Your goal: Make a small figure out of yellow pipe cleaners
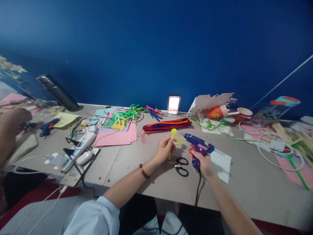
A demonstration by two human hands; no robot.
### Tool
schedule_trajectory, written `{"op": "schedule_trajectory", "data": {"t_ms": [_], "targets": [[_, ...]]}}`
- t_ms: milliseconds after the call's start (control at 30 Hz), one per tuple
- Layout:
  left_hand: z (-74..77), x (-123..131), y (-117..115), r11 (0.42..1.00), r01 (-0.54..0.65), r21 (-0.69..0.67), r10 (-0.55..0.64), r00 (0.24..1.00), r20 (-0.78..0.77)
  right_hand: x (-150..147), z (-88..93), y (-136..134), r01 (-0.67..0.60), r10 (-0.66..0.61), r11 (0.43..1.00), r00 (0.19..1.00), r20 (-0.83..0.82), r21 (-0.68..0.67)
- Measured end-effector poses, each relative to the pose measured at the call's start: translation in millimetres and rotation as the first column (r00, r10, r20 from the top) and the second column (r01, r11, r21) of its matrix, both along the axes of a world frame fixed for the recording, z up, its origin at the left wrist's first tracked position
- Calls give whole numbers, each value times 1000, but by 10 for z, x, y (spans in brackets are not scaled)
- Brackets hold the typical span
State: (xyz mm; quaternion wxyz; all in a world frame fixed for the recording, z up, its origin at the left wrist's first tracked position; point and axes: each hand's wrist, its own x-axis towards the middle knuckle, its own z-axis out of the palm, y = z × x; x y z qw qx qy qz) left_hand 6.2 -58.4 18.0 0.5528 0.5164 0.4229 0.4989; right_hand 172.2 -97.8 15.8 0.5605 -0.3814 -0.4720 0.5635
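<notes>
My left hand (165, 150) pinches a yellow pipe cleaner (173, 132) whose top is wound into a small knob; its stem shows below the fingers. In my right hand (201, 161) is a blue hot glue gun (199, 143), gripped by the handle with a red light lit on its side. The nozzle points left, close to the yellow knob; whether they touch I cannot tell. Short yellow pieces (179, 143) lie on the table behind the hands. Between my wrists rest black-handled scissors (182, 166). A pale sheet of paper (222, 164) lies to the right of the glue gun.
Behind my hands lies a bundle of red, orange and purple pipe cleaners (167, 125). Pink paper (114, 137), green pipe cleaners (132, 114) and a power strip (79, 150) are on the left. Another person's arm (12, 124) reaches in there. Coiled white cable (278, 150) sits right.
</notes>
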Motion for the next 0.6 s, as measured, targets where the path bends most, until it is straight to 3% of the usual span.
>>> {"op": "schedule_trajectory", "data": {"t_ms": [233, 600], "targets": [[44, 15, -3, 999, 32, -39, -27, 994, 110, -7, 27, -27, 11, -10, 1000, 998, 68, -13], [116, 17, -25, 997, 30, -68, -25, 997, 75, -34, 64, -44, 86, -71, 996, 950, 304, -36]]}}
